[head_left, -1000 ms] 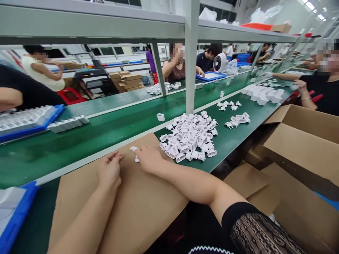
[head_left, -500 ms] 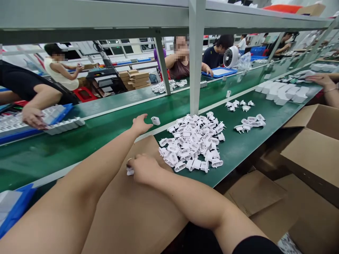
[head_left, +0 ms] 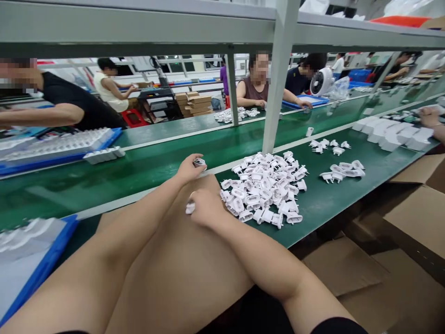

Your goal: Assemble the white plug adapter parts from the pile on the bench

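My left hand (head_left: 187, 169) reaches out over the green conveyor belt (head_left: 104, 181) and pinches a small white plastic shell (head_left: 199, 162). My right hand (head_left: 206, 208) rests on a brown cardboard sheet (head_left: 181, 260), its fingers closed on a small white plug part (head_left: 190, 207). Just right of that hand lies a pile of several white plug parts (head_left: 266, 185) on the green table.
A grey shelf post (head_left: 278, 88) rises behind the pile. More white parts (head_left: 342, 169) lie to the right. Blue trays (head_left: 31, 260) sit at the left, open cardboard boxes (head_left: 399, 241) at the right. Other people work along the far side of the belt.
My left hand went from the cardboard out to the belt and closed on the white shell that lay there. My right hand stayed put with its part.
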`<state>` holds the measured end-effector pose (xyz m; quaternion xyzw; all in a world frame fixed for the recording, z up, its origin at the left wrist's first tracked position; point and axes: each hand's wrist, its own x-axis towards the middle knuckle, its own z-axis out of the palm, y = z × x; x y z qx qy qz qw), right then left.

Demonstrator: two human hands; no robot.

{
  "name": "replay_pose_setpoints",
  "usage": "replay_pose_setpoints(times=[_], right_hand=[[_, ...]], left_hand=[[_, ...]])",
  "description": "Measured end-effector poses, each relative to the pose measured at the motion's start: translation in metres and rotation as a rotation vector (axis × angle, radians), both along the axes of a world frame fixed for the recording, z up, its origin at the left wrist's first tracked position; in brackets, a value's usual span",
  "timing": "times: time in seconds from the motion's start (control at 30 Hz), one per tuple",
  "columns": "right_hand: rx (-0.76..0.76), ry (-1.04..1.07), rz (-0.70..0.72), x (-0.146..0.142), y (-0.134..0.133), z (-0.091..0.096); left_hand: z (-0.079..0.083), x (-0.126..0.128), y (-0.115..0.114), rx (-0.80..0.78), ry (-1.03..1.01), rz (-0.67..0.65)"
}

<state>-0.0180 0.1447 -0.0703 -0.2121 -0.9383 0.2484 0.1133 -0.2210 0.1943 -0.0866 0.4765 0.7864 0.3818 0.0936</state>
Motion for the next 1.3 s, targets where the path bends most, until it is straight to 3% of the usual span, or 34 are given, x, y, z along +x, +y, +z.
replay_pose_setpoints(times=[0.1, 0.2, 0.3, 0.4, 0.5, 0.63, 0.8, 1.0, 1.3], right_hand=[[-0.178, 0.310, -0.163, -0.005, 0.011, -0.005], [-0.669, 0.583, -0.242, -0.016, 0.016, -0.012], [-1.113, 0.617, -0.230, -0.023, 0.013, -0.014], [-1.205, 0.559, -0.191, -0.022, 0.006, -0.013], [-1.231, 0.531, -0.156, -0.018, 0.001, -0.010], [-1.122, 0.521, -0.095, -0.016, -0.003, -0.009], [-0.787, 0.507, -0.030, -0.012, -0.012, -0.007], [-0.396, 0.451, 0.054, -0.004, -0.021, -0.007], [-0.019, 0.426, 0.248, -0.001, -0.027, -0.005]], left_hand=[[0.006, 0.003, -0.068, 0.068, -0.052, 0.068], [0.006, 0.019, -0.136, 0.099, -0.146, 0.070], [0.003, 0.044, -0.186, 0.043, -0.222, -0.054], [-0.004, 0.065, -0.213, 0.005, -0.246, -0.228], [-0.014, 0.074, -0.221, 0.055, -0.299, -0.198], [-0.023, 0.070, -0.221, 0.130, -0.381, -0.012], [-0.015, 0.060, -0.224, 0.070, -0.481, -0.185], [-0.012, 0.057, -0.225, 0.079, -0.484, -0.194], [-0.022, 0.054, -0.223, 0.134, -0.428, -0.204]])
